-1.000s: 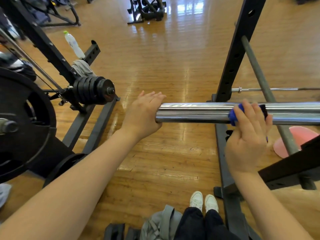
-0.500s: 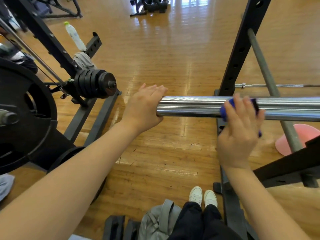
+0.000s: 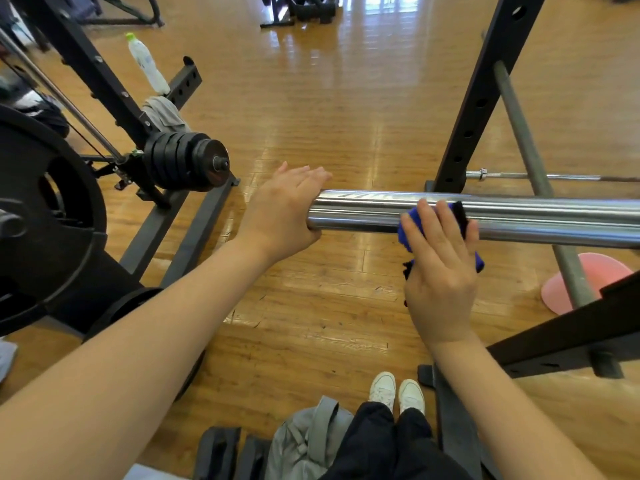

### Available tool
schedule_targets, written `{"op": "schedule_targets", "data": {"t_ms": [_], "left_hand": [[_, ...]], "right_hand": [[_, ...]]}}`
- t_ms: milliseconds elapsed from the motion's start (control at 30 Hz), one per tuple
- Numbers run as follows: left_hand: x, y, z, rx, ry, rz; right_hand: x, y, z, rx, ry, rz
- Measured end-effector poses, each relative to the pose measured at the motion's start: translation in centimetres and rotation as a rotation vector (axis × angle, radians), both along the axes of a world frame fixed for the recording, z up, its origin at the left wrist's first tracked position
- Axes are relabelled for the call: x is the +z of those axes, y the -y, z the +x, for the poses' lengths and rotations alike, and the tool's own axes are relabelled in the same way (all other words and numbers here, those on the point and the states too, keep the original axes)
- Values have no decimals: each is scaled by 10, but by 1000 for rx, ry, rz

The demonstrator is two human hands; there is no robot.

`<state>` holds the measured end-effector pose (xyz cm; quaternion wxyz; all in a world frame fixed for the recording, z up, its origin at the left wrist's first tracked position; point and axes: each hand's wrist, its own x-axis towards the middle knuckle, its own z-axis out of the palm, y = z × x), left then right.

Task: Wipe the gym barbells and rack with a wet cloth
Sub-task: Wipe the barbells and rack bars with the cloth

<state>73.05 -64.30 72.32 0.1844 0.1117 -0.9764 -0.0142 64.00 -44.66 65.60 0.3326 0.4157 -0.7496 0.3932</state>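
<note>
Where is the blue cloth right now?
In the head view, right of centre, the blue cloth sits under the right hand, pressed against the shiny barbell sleeve, beside the left hand capping its end.

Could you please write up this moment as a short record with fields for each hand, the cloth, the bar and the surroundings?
left hand: caps the sleeve end, fingers straight
right hand: presses the blue cloth against the barbell sleeve
barbell sleeve: chrome, horizontal, bare of plates
rack upright: black, behind the bar
floor: pink disc at right, grey backpack by the feet
</note>
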Motion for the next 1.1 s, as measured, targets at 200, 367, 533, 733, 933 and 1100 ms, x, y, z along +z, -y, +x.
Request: {"op": "schedule_targets", "data": {"t_ms": [200,367,533,733,933,1100], "left_hand": [[0,0,0,7,8,10],[0,0,0,-5,-21,-9],[10,-6,0,16,36,53],[42,-3,-11,26,399,294],[25,0,-2,30,231,62],[-10,-13,19,84,-40,-173]], "right_hand": [[5,-22,-18,-17,24,-13],[9,0,2,-82,84,-60],[6,-33,-22,-7,-41,72],[20,-15,-20,-221,137,-102],[8,-41,-28,-19,-32,89],[16,-37,-23,-214,174,-47]]}}
